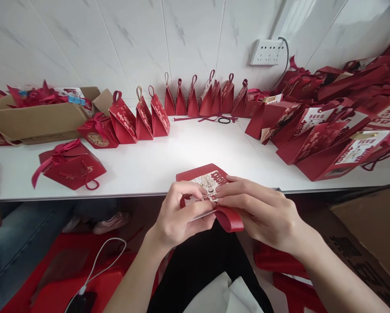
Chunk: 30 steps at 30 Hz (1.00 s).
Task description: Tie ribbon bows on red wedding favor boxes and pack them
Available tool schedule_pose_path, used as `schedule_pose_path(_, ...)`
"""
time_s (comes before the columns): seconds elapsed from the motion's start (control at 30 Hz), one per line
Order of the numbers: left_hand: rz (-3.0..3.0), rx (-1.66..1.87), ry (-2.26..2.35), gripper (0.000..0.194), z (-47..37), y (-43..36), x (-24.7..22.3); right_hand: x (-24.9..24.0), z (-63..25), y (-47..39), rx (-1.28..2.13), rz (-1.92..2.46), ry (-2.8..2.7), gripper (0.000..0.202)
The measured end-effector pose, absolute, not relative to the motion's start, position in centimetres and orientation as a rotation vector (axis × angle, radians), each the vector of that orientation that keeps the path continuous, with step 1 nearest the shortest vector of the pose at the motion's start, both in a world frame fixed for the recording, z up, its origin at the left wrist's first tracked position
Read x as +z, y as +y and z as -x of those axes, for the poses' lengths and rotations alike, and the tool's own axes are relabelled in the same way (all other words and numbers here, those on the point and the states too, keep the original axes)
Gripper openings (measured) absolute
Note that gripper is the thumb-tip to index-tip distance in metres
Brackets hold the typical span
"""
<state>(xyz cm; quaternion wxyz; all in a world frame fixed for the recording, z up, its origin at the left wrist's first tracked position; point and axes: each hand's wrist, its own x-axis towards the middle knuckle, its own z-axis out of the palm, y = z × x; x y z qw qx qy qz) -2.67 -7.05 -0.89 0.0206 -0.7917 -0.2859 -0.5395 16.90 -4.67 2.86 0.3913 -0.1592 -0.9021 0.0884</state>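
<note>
A red gift box (195,173) with a white printed panel and a cartoon figure is held at the table's front edge, its top toward me. My left hand (186,208) is closed on its left side, thumb and fingers pinching near the top. From the right, my right hand (263,208) grips the same box, fingertips lying over the printed panel. A red ribbon loop (230,219) sticks out of the box's top toward me, between the two hands. Part of the box is hidden behind my fingers.
Several upright red boxes (210,98) line the wall. More boxes (325,130) crowd the right side. A cardboard box (35,119) with red ribbons stands at left, near a bowed red box (74,165). Another person's leg (18,243) is at lower left, beside a phone (80,302) on a red stool.
</note>
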Motion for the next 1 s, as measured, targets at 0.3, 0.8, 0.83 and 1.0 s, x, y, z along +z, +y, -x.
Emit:
schedule_pose_path(0.3, 2.505, -1.8, -0.731, 0.003, 2.7, -6.8, -1.0, 2.3, -16.1, -5.0, 0.359, 0.485, -2.247, 0.017)
schedule_pose_path(0.8, 2.624, -1.904, -0.836, 0.012, 3.2, -6.6, -0.9, 1.1, -14.7, -6.2, 0.376, 0.604, -2.066, 0.018)
schedule_pose_path(0.83, 2.64, -1.898, -0.839, 0.011, 3.3, -6.6, -0.8, 1.1, -14.5, -6.2, 0.369, 0.615, -2.055, 0.018)
schedule_pose_path(1.0, 2.657, -1.883, -0.811, 0.009, 3.4, -6.4, -0.7, 1.2, -14.4, -6.5, 0.34, 0.651, -2.046, 0.019)
